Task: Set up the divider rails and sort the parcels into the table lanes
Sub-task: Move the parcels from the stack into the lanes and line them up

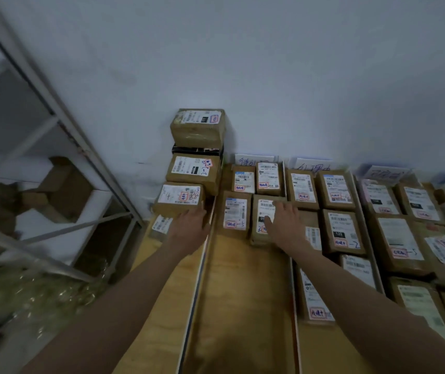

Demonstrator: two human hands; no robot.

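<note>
On the wooden table [232, 306], thin white divider rails [201, 268] [294, 306] split the top into lanes. My left hand [189, 228] grips the near side of a brown labelled parcel [179, 198] at the bottom of a stack in the leftmost lane. My right hand [283, 225] lies flat, fingers spread, on a labelled parcel [263, 211] in the second lane, beside another parcel [235, 214]. Two more small parcels [243, 179] [268, 178] sit behind them.
A stack of parcels [197, 125] rises against the wall above my left hand. Lanes to the right hold several labelled parcels [341, 230], with paper lane signs [313, 166] at the wall. A grey metal shelf frame [62, 147] with cartons stands on the left.
</note>
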